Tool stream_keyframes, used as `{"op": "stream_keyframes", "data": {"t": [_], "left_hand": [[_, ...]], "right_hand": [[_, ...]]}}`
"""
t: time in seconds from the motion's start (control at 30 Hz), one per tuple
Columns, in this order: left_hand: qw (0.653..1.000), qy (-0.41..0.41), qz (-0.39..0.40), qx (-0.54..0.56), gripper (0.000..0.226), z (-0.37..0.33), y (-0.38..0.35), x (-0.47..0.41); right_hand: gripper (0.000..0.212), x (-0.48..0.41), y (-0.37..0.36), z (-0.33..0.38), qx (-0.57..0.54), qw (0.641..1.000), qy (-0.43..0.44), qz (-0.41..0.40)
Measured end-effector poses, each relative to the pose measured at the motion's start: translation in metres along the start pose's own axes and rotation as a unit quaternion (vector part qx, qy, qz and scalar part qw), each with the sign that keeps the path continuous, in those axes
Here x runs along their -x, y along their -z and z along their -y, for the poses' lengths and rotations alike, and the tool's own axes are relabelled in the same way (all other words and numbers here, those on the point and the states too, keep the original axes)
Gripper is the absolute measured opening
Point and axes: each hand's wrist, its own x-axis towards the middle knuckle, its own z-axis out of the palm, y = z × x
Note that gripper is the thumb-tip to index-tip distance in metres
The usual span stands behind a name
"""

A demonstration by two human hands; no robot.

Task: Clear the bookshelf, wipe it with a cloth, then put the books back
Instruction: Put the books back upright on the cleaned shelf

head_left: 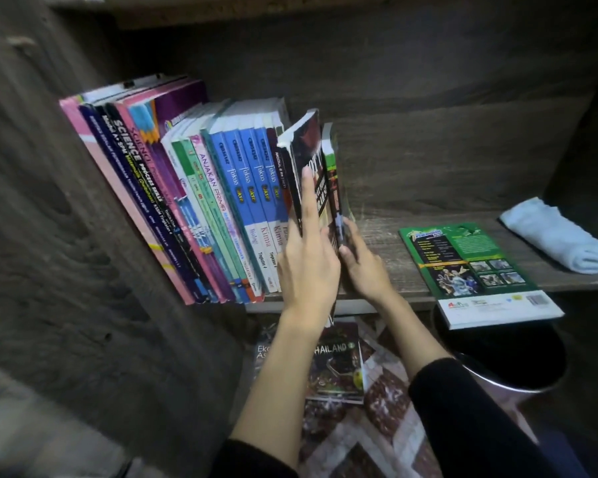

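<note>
Nearest, at 5 o'clock in the view, a black sleeve (470, 419) is seen on the right forearm. Under both arms a patterned mat (380, 429) is spread on the floor. Two loose books (337, 363) are lying flat on it, one titled "THAILAND". At 4 o'clock a dark bin (518, 386) is standing on the floor, partly under the shelf edge.

Above these, at centre, both hands are raised to the shelf (390, 250). The left hand (308, 270) is laid flat against the cover of a dark book (308, 153). Its fingers are straight and close together, with the forefinger stretched up the cover; nothing is clasped. The dark book is tilted toward 11 o'clock, leaning toward the row of books (221, 188).

The right hand (363, 267) is closed on the lower part of a thin book (332, 174), which is pinched between thumb and curled fingers. This thin book is held near upright, just at 3 o'clock of the dark book.

The row of books is standing on the shelf from 9 o'clock to centre, all slanted toward 11 o'clock. At 3 o'clock of the hands a green book (477, 263) is lying flat, its near end overhanging the shelf edge above the bin. Farther off, at 2 o'clock of it, a pale blue cloth (560, 236) is lying folded on the shelf, apart from the books.
</note>
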Motion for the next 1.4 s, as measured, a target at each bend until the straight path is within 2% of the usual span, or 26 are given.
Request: {"op": "stream_keyframes", "data": {"t": [0.27,0.53,0.6,0.7,0.77,0.87,0.97,1.03,1.13,1.27,1.4], "left_hand": [[0.997,-0.054,-0.045,0.005,0.083,0.002,0.030,-0.001],[0.995,-0.092,-0.040,0.002,0.084,-0.005,0.092,0.014],[0.993,-0.105,-0.048,-0.009,0.086,-0.004,0.109,0.015],[0.991,-0.112,-0.075,-0.004,0.088,0.000,0.127,0.017],[0.989,-0.115,-0.094,0.002,0.087,0.001,0.136,0.019],[0.986,-0.124,-0.114,-0.012,0.087,-0.001,0.144,0.021],[0.985,-0.113,-0.130,-0.009,0.088,-0.003,0.154,0.020],[0.985,-0.106,-0.133,-0.001,0.088,-0.004,0.158,0.019],[0.983,-0.123,-0.136,-0.005,0.086,-0.005,0.162,0.021],[0.983,-0.126,-0.137,-0.001,0.087,-0.008,0.165,0.023],[0.983,-0.122,-0.139,0.006,0.087,-0.016,0.168,0.023]], "right_hand": [[0.049,-0.007,-0.002,-0.007,-0.055,0.997,-0.040,0.039],[0.051,-0.004,0.002,0.014,-0.022,0.994,-0.079,0.071],[0.054,-0.006,0.006,0.020,-0.024,0.992,-0.080,0.093],[0.071,-0.010,0.020,0.036,-0.044,0.986,-0.085,0.135],[0.080,-0.008,0.035,0.055,-0.049,0.990,-0.062,0.117],[0.084,-0.010,0.055,0.086,-0.054,0.998,0.026,0.027],[0.080,-0.015,0.061,0.117,0.032,0.993,0.112,0.020],[0.074,-0.020,0.061,0.128,0.098,0.989,0.097,0.044],[0.060,-0.030,0.057,0.130,0.140,0.987,0.066,0.042],[0.048,-0.034,0.053,0.124,0.141,0.987,0.071,0.029],[0.043,-0.029,0.056,0.125,0.113,0.990,0.075,-0.023]]}}
